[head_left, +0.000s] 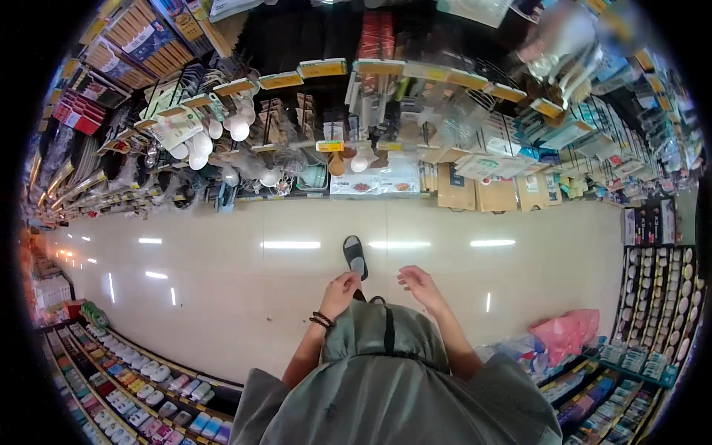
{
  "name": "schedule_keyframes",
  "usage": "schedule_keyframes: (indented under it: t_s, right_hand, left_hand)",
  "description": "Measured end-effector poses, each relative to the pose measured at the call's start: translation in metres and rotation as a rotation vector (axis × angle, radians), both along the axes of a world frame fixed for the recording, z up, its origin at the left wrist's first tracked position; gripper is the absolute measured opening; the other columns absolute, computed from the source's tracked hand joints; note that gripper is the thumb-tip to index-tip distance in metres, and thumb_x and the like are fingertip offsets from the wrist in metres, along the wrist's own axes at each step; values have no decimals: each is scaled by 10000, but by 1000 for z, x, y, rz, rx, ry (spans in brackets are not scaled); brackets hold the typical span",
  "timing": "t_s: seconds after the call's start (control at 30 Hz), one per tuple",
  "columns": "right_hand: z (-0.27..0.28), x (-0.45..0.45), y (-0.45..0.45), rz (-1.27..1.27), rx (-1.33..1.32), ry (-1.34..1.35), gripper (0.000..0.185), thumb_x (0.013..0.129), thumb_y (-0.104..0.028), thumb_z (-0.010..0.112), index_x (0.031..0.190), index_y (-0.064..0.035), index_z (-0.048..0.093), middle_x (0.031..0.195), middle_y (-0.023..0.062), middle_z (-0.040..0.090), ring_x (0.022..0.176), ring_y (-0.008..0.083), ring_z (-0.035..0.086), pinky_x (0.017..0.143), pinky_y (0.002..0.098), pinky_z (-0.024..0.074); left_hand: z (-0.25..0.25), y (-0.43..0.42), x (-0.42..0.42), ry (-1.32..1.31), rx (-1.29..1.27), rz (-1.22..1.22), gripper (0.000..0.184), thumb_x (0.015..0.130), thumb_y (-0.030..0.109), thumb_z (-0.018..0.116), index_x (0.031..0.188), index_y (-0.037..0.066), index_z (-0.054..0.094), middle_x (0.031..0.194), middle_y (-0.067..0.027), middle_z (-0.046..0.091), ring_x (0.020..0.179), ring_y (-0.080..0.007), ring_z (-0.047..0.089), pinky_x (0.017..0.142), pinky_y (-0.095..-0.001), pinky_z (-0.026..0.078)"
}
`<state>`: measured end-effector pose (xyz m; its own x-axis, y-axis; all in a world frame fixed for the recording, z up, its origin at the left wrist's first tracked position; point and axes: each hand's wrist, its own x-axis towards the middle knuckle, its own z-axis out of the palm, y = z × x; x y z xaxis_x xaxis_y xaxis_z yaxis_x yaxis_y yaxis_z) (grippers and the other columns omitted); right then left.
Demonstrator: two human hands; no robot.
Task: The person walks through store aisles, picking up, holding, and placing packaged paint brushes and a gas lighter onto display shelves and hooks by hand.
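My left hand (340,291) hangs in front of my body at the centre, with a dark beaded bracelet (322,320) round the wrist. Its fingers are curled together and nothing shows in them. To the right of it, my right hand (420,286) is held over the floor with its fingers apart and holds nothing. Between the hands lies the grey-green top (386,334) that I wear, with a dark cord down its front. One foot in a black slipper (354,256) is on the floor just beyond my left hand.
Ahead, shop racks carry hanging white spoons (199,148), packets and brown boards (495,194). Shelves of small goods (152,374) stand at the lower left, and more racks (656,297) at the right. A pink plastic bag (567,335) sits at the lower right. Shiny tiled floor (222,285) lies between.
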<state>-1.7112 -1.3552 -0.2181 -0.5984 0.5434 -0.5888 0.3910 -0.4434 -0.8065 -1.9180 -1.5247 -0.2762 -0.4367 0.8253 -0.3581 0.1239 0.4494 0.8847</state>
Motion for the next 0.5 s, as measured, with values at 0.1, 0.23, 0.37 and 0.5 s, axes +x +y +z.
schedule_keyframes:
  t_s: [0.1,0.23,0.37,0.5]
  right_hand:
    - [-14,43,-35,-74,-11,0,239,1029,-186,498,1188,-32,588,1074,91,661,1000,181,632,852,313,508]
    - [-15,96,-81,-159,-71,-21,264,1033,-219,500,1184,-24,592,1048,96,675,948,182,650,821,310,519]
    - [-16,148,-113,-246,-106,-1,280,1031,-234,497,1190,-26,596,1029,96,681,921,191,668,805,308,523]
    - [-6,185,-121,-334,-129,15,278,1030,-219,485,1185,-13,591,1037,123,681,928,213,680,813,318,529]
  left_hand:
    - [43,-3,21,3,38,-11,321,947,161,593,1220,-8,608,1074,-206,693,919,-316,697,803,-361,553]
    - [85,-16,62,-115,84,-14,305,999,179,554,1236,-8,601,1086,-136,703,984,-210,671,860,-312,527]
    - [96,-27,112,-232,145,-69,297,1037,183,509,1225,-29,598,1088,-94,699,1007,-159,646,908,-285,499]
    - [102,-33,159,-318,173,-210,301,1046,184,490,1217,-38,599,1113,-88,691,1037,-158,638,921,-287,494]
